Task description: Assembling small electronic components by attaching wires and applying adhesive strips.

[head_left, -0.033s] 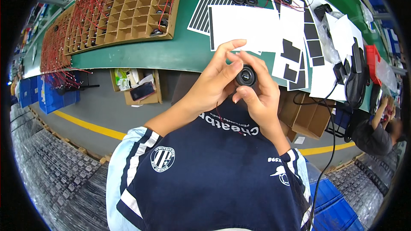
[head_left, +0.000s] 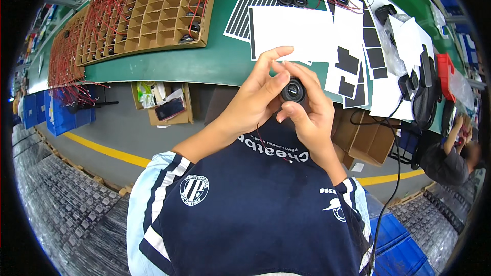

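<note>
- Round blk part (head_left: 293, 91): betw. both grips, face up.
- L grip (head_left: 258, 91): thumb at part's L rim; can't tell if pinching.
- R grip (head_left: 313, 105): closed on part's R side.
- Tip: prob. hold by rim, thumbs off centre, red wire (head_left: 260, 132) below L grip slack.

Shirt front: the navy shirt (head_left: 240, 209) carries a large white word (head_left: 276, 149), upside down in this view, its left end cut short near the wrist.
Small line: finer white lettering (head_left: 273, 143) runs beside the large word, also upside down.
Badge: a round white-and-navy crest (head_left: 194, 190) on the picture's left side of the shirt, letters circling its rim around stripes and a star.
Short code: white letters and digits (head_left: 327, 191) on the opposite side, just above a white hat-shaped emblem (head_left: 335, 209).
Disc: the black disc (head_left: 294, 91) shows a pale central mark, too small to read.
</note>
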`<action>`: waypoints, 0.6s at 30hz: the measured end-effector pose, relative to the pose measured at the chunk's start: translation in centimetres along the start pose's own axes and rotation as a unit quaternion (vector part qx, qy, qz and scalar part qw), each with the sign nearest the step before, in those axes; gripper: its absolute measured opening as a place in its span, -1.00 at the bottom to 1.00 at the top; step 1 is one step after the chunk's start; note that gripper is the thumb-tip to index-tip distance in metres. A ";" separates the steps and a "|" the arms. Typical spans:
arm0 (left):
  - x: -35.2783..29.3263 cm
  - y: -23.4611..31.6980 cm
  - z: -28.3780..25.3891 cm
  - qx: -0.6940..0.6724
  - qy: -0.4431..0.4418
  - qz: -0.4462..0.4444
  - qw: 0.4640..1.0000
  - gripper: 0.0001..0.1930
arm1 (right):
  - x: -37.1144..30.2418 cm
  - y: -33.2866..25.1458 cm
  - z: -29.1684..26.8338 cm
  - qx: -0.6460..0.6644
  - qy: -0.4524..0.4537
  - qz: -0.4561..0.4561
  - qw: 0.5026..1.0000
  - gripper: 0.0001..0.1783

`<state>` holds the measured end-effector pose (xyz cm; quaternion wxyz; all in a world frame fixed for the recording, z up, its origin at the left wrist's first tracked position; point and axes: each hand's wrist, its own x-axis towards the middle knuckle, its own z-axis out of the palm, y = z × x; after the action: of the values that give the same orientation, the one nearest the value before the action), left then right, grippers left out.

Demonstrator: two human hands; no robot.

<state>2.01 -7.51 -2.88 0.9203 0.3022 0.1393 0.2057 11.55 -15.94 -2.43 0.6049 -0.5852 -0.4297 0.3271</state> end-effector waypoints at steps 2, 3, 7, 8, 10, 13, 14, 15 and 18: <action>-0.1 -0.2 -0.2 -0.011 0.015 0.006 1.000 -0.53 | 0.1 -0.1 -0.1 -0.037 0.009 -0.012 0.999 -0.48; -0.1 -0.2 -0.5 -0.012 -0.009 0.003 1.000 -0.53 | 0.1 -0.1 -0.2 -0.073 0.018 -0.025 0.997 -0.51; 0.1 -0.3 -0.3 -0.042 -0.022 -0.009 0.999 -0.52 | 0.4 0.4 -0.8 -0.193 -0.011 -0.140 0.971 -0.52; 0.1 -0.3 -0.4 -0.043 -0.022 -0.009 0.999 -0.52 | 0.1 0.2 -0.6 -0.121 0.007 -0.086 0.989 -0.45; 0.1 -0.1 -0.4 0.074 -0.003 0.005 0.997 -0.49 | -0.2 0.4 -0.3 -0.041 0.040 -0.078 0.995 -0.29; 1.4 0.1 -0.9 0.322 0.066 0.262 0.908 -0.52 | 0.0 1.0 -0.8 -0.111 0.037 -0.155 0.981 -0.06; 1.3 0.5 -1.5 0.335 0.081 0.294 0.891 -0.57 | 0.1 1.0 -0.9 -0.130 0.049 -0.182 0.973 -0.05; 1.1 0.9 -2.1 0.348 0.097 0.326 0.874 -0.61 | 0.2 1.1 -1.0 -0.149 0.061 -0.209 0.964 -0.04; -0.3 2.7 -0.3 0.262 0.043 0.094 0.959 -0.67 | 0.2 1.3 -1.2 -0.193 0.057 -0.229 0.952 -0.02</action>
<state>0.87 -5.53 -1.41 0.7782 0.5355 0.1991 0.2608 12.86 -16.17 -3.62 0.5626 -0.5944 -0.5718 0.0563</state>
